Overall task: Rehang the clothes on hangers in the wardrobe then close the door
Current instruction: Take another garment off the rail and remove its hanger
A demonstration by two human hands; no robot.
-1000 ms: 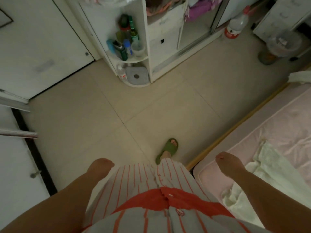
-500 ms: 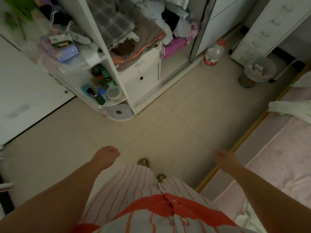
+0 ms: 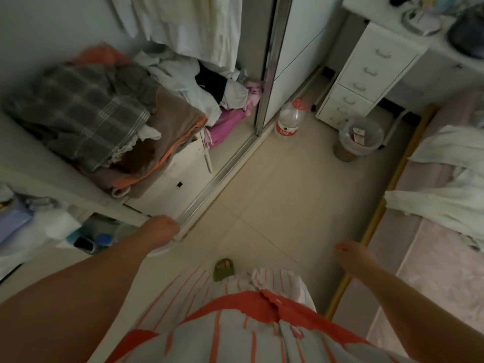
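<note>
The wardrobe stands open ahead on the left, its sliding mirrored door [image 3: 272, 64] pushed to the right. Inside, white garments [image 3: 199, 24] hang at the top above a heap of folded and crumpled clothes: a grey plaid piece [image 3: 86, 111], brown and orange cloth [image 3: 172, 132], purple cloth [image 3: 225, 121]. White clothes [image 3: 450, 179] lie on the pink bed at the right. My left hand [image 3: 161, 229] hangs with fingers curled, holding nothing, near the wardrobe's bottom rail [image 3: 222, 174]. My right hand [image 3: 351, 254] hangs relaxed over the floor beside the bed edge.
A large water bottle [image 3: 289, 119] with a red cap stands on the tiled floor by the door. A clear bin [image 3: 358, 137] sits next to a white drawer unit [image 3: 366, 74]. A corner shelf with bottles [image 3: 91, 239] is at lower left. The bed's wooden edge [image 3: 387, 195] borders the floor.
The view has lifted and swung toward the wardrobe as I walked closer; the hanging clothes and the drawer unit came into sight. Both hands stay empty at my sides.
</note>
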